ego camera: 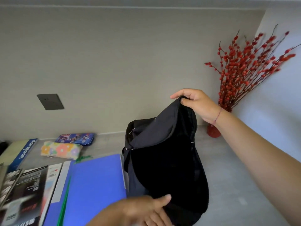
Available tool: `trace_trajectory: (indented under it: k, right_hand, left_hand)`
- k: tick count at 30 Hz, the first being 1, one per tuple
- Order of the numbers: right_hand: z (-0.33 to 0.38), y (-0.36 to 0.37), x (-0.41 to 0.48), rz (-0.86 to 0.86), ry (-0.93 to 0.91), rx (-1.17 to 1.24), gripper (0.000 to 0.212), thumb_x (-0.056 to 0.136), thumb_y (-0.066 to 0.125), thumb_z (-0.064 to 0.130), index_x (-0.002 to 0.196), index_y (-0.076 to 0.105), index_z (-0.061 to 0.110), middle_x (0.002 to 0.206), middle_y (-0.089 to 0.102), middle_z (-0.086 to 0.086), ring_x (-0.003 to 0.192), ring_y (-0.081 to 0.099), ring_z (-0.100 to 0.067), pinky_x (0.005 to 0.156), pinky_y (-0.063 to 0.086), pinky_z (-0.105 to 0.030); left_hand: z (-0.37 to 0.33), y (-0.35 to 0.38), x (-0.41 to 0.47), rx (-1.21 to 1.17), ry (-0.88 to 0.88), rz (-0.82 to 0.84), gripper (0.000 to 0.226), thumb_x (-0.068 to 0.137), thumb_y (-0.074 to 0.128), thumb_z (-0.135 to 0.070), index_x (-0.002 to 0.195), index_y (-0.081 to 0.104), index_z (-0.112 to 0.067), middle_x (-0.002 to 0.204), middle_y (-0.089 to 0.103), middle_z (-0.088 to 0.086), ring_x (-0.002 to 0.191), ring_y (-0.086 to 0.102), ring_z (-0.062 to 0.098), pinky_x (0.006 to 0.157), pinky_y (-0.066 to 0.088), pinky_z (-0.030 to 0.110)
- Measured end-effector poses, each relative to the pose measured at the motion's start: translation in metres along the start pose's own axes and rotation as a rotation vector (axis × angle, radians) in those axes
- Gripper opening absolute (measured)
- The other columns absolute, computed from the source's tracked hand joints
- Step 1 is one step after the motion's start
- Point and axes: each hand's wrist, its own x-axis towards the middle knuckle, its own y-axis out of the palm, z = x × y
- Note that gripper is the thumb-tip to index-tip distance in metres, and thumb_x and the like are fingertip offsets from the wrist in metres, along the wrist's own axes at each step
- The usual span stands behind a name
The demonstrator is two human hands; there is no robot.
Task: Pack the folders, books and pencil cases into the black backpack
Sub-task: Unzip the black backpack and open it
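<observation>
Two hands hold the black backpack point(164, 160) upright on the grey table point(236, 185).

The right hand point(197, 104) is at the top of the bag, and its fingers pinch the upper edge of the fabric and hold it up. The left hand point(146, 209) is at the lower front of the bag, the thumb is pressed on the black fabric; the other fingers are blurred, so I cannot tell how wide they are. Just left of the bag lies a blue folder point(96, 185), with a green folder point(64, 206) edge on it. Further left are books point(29, 193) and a blue notebook point(22, 154). Behind them, near the wall, lie a floral pencil case point(61, 150) and a dark blue pencil case point(75, 138), touching each other. A red vase with red branches point(249, 67) stands in the corner.
</observation>
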Motion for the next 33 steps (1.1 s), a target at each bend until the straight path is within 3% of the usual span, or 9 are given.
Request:
trace_trajectory:
  k: [3,6,8,11,16,19,25,30,33]
  right_hand:
    - [-0.026,-0.002,-0.018,-0.050,0.070,0.054,0.043,0.091,0.044,-0.007,0.090,0.069,0.028,0.101,0.067,0.010,0.098,0.058,-0.004,0.087,0.043,-0.012]
    - [-0.040,0.005,-0.028,-0.118,0.123,0.170,0.040,0.092,0.044,-0.007,0.090,0.069,0.024,0.095,0.067,0.008,0.086,0.060,-0.001,0.079,0.044,-0.011]
    - [-0.041,0.008,-0.031,-0.135,0.142,0.217,0.037,0.092,0.045,-0.007,0.091,0.069,0.021,0.089,0.067,0.008,0.075,0.061,0.006,0.073,0.046,-0.008]
    - [-0.043,0.007,-0.037,-0.157,0.161,0.282,0.030,0.091,0.048,-0.006,0.095,0.069,0.015,0.084,0.067,0.006,0.069,0.063,0.007,0.068,0.048,-0.006]
    - [-0.066,-0.001,-0.048,-0.355,0.279,0.248,0.009,0.086,0.065,0.013,0.092,0.071,0.009,0.087,0.069,0.000,0.079,0.065,-0.006,0.077,0.051,-0.018]
    - [-0.099,0.002,-0.063,-0.344,0.426,0.137,0.004,0.082,0.071,0.022,0.079,0.069,0.021,0.081,0.068,0.007,0.070,0.065,0.003,0.068,0.049,-0.012]
    - [-0.177,0.013,-0.080,-0.193,0.816,0.166,0.022,0.092,0.056,0.036,0.090,0.065,0.016,0.096,0.066,-0.003,0.093,0.061,-0.018,0.087,0.044,-0.031]
    - [-0.207,0.026,-0.048,-0.413,0.998,0.362,0.027,0.093,0.056,0.029,0.070,0.056,0.015,0.072,0.059,-0.007,0.064,0.054,-0.017,0.055,0.049,-0.025]
    - [-0.232,0.036,-0.037,-0.495,1.026,0.266,0.023,0.086,0.062,0.027,0.081,0.061,0.005,0.093,0.062,-0.017,0.084,0.059,-0.030,0.080,0.055,-0.037]
  left_hand:
    - [0.006,-0.045,0.000,0.117,0.177,-0.824,0.031,0.066,0.076,-0.052,0.065,0.060,-0.025,0.062,0.060,-0.010,0.060,0.056,0.009,0.063,0.046,0.026]
    - [-0.006,-0.065,0.024,0.528,0.174,-1.353,0.076,0.058,0.079,-0.053,0.120,0.046,-0.026,0.120,0.050,-0.003,0.113,0.049,0.018,0.096,0.040,0.032]
    - [-0.007,-0.068,0.051,0.676,0.151,-1.393,0.111,0.058,0.075,-0.059,0.146,0.018,-0.021,0.147,0.028,-0.001,0.137,0.029,0.021,0.114,0.024,0.037]
    - [0.001,-0.080,0.070,0.667,0.192,-1.459,0.098,0.070,0.072,-0.038,0.148,0.017,-0.018,0.150,0.033,0.002,0.135,0.037,0.023,0.111,0.031,0.037]
    - [0.003,-0.110,0.066,0.224,0.416,-1.422,0.020,0.088,0.059,-0.018,0.107,0.055,-0.011,0.096,0.070,0.010,0.083,0.066,0.030,0.069,0.048,0.035]
    - [-0.003,-0.135,0.055,-0.118,0.418,-1.267,0.036,0.091,0.059,-0.031,0.084,0.063,0.003,0.073,0.063,0.016,0.071,0.055,0.019,0.070,0.049,0.040]
    - [-0.003,-0.163,0.063,-0.334,0.275,-1.227,0.047,0.087,0.059,-0.046,0.065,0.062,-0.004,0.067,0.061,0.007,0.064,0.056,0.024,0.064,0.045,0.030]
    - [0.006,-0.180,0.085,-0.512,0.155,-1.321,0.047,0.085,0.061,-0.046,0.074,0.067,-0.001,0.077,0.065,0.012,0.075,0.061,0.026,0.081,0.052,0.039]
    - [0.014,-0.174,0.101,-0.507,0.069,-1.335,0.041,0.091,0.055,-0.041,0.061,0.057,-0.012,0.064,0.056,0.005,0.068,0.054,0.027,0.071,0.043,0.032]
